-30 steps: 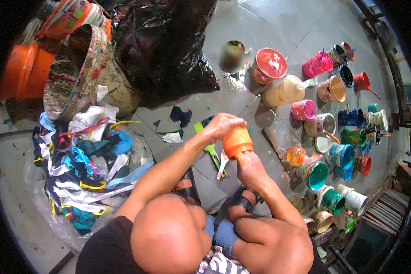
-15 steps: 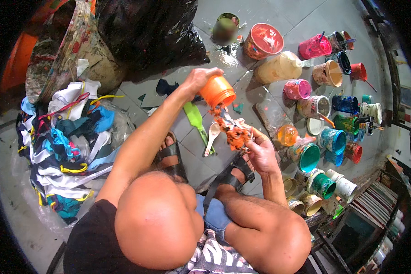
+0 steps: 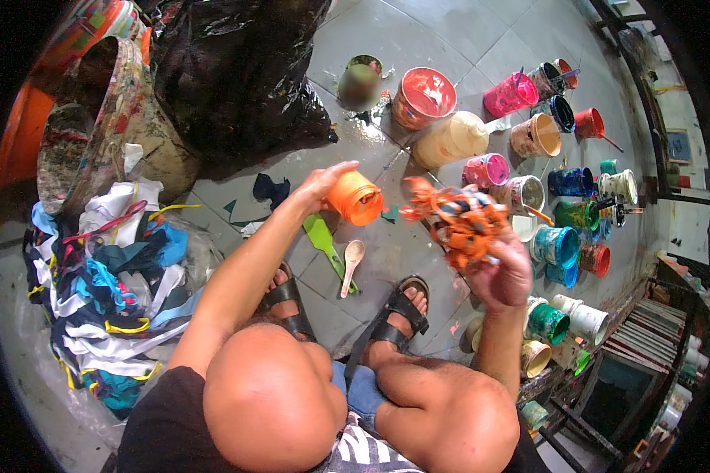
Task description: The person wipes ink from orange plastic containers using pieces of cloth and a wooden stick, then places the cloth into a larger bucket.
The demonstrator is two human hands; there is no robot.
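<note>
1. from the middle of the head view, the left hand (image 3: 327,186) is reaching in at 11 o'clock on an outstretched forearm, fingers clamping an orange jar (image 3: 345,189).
2. the jar is tilting, its mouth facing about 5 o'clock.
3. the right hand (image 3: 505,272) is rising toward 3 o'clock on a bent arm, fingers pinching an orange-stained rag bundle (image 3: 459,225) well apart from the jar.
4. black-and-white printed cloth (image 3: 371,451) is showing at 6 o'clock; whether its print is writing, i cannot tell.
5. a spoon (image 3: 353,256) and a green scraper (image 3: 320,236) are lying below the jar, toward 6 and 7 o'clock.
6. fabric scraps (image 3: 122,296) are heaping up near 9 o'clock, a black bag (image 3: 241,75) is slumping at 11, and paint tubs (image 3: 558,248) are standing around 3, some partly hidden behind the bundle.
</note>
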